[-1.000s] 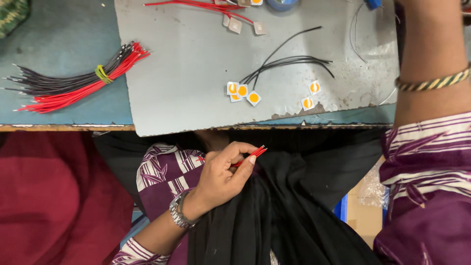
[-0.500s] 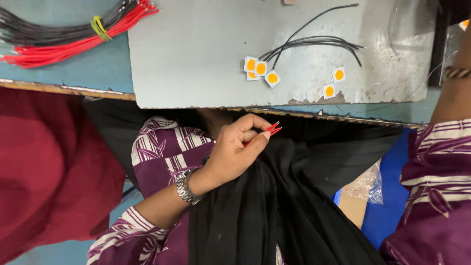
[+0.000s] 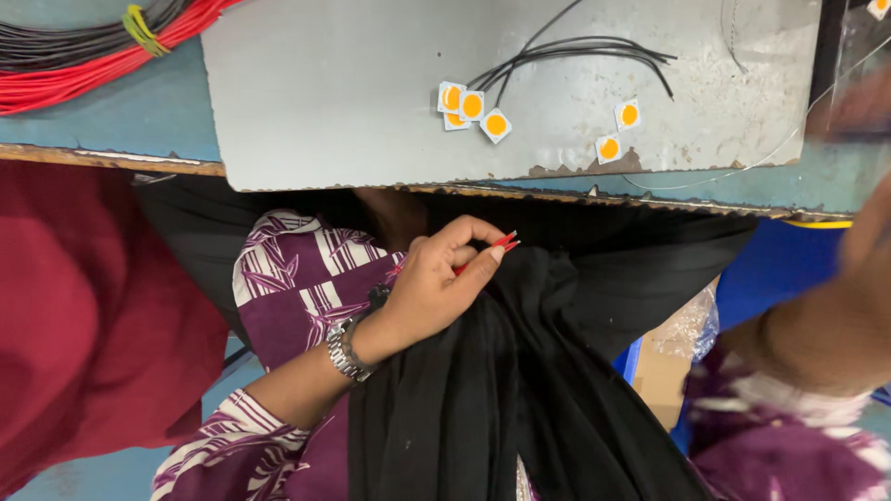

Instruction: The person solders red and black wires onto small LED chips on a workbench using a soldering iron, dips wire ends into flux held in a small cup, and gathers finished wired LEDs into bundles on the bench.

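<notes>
Left hand (image 3: 436, 288): fingers curled narrow, thumb and forefinger pinched on short red wires (image 3: 492, 250), thin and straight, their tips jutting right past the fingertips. The hand rests in the lap, near of the table edge, over a fold of black cloth (image 3: 520, 390), matte and soft, draped in long creases. A metal link wristwatch (image 3: 345, 348), silvery and shiny, sits on the wrist. The sleeve and lap garment (image 3: 297, 278) is purple fabric with a white leaf print.

Right hand (image 3: 868, 250): blurred at the right edge; whether it is wide, narrow or holding anything cannot be told. Its forearm runs down towards a purple printed sleeve.

Grey board (image 3: 353, 83): flat sheet, dull and scuffed, chipped along its near edge, lying on a blue-green table (image 3: 139, 121) with a worn wooden lip.

On the board, far of the left hand:
- Square chips (image 3: 471, 109), white tiles each with a round orange-yellow centre; three overlap in a cluster, two more (image 3: 617, 132) lie apart to the right.
- Loose black wires (image 3: 575, 51), thin, curved, fanned out rightwards, just beyond the cluster.

Far left on the table: bundle of black and red wires (image 3: 83, 51), long and glossy, bound by a yellow-green band (image 3: 144, 26).

Near left: dark red cloth (image 3: 83, 315), smooth, plain.
</notes>
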The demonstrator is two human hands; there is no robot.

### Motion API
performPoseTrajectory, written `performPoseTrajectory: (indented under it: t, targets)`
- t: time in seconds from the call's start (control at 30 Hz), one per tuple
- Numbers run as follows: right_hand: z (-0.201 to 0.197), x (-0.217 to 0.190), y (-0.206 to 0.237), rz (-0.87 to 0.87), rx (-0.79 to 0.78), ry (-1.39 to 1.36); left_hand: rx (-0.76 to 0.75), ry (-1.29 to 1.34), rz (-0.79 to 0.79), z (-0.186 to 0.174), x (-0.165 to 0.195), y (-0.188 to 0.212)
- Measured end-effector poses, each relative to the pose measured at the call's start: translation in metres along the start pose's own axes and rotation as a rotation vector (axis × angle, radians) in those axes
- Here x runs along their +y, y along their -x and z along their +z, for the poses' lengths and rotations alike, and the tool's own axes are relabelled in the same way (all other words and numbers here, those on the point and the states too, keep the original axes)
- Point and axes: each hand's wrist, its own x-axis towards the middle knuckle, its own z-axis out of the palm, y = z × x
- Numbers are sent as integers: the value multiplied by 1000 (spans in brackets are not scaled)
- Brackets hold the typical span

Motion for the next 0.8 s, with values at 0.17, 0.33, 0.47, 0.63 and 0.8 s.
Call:
performPoseTrajectory:
  t: [0.17, 0.33, 0.47, 0.63, 0.8]
  targets:
    - [-4, -4, 86, 384, -300, 1, -47, -128, 95, 5, 1, 3]
    - [3, 45, 125, 367, -466, 297, -84, -173, 206, 13, 2, 3]
    - [4, 54, 136, 453, -445, 208, -73, -201, 173, 19, 0, 4]
    - [6, 54, 135, 436, -448, 142, -40, -199, 187, 19, 0, 5]
    - [4, 57, 136, 439, -485, 156, 15, -229, 196, 20, 1, 3]
